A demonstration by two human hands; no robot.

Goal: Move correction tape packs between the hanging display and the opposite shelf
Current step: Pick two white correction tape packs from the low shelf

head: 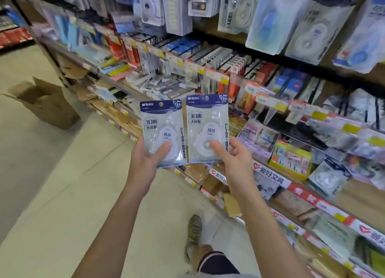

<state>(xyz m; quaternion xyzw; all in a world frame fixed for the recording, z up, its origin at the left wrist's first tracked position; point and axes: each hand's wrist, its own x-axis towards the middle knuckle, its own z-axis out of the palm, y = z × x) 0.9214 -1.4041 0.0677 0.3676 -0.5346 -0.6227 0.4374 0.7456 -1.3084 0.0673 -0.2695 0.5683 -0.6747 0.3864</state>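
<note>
- Head view: two correction tape packs show in the hands, one per hand, both upright with the dark blue header card on top; they sit side by side, edges nearly touching.
- The left hand (145, 155) pinches the left pack (161, 130) near its lower edge, thumb curled over the clear blister front, fingers hidden behind.
- The right hand (233, 159) pinches the right pack (207, 125) the same way, thumb pressed on the tape wheel, fingers behind the card.
- Above and to the right of the right hand, more blurred blister packs hang on the hanging display (291, 21).
- Beyond both hands runs a shelf (270, 103) crowded with stationery and price tags.
- Far left of the left hand, one open cardboard box (44, 103) stands on the floor (52, 194).
- Below the hands, one shoe (194, 228) rests on the floor.
</note>
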